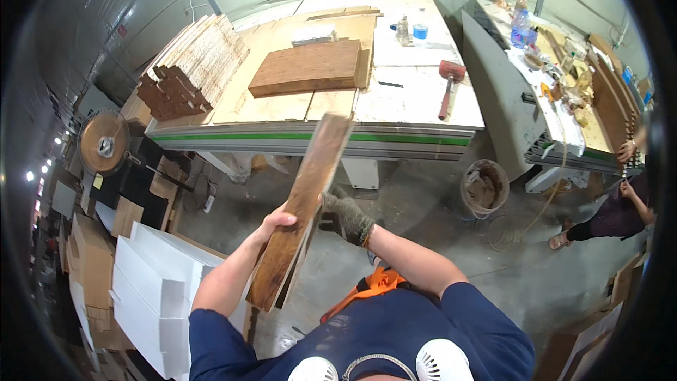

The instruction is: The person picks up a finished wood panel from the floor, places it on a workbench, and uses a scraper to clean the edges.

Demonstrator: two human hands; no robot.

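Brown planks (305, 197) are up in the air, slanting in front of a pale worktable (419, 102) with a green-striped edge, bare left hand (276, 221) clamped round them, gloved right hand (347, 219) at their side, can't tell how closed. Concrete floor (430, 240) below; red-headed mallet (452, 70) and blue-banded tub (420, 32) up top, any print too tiny to read.
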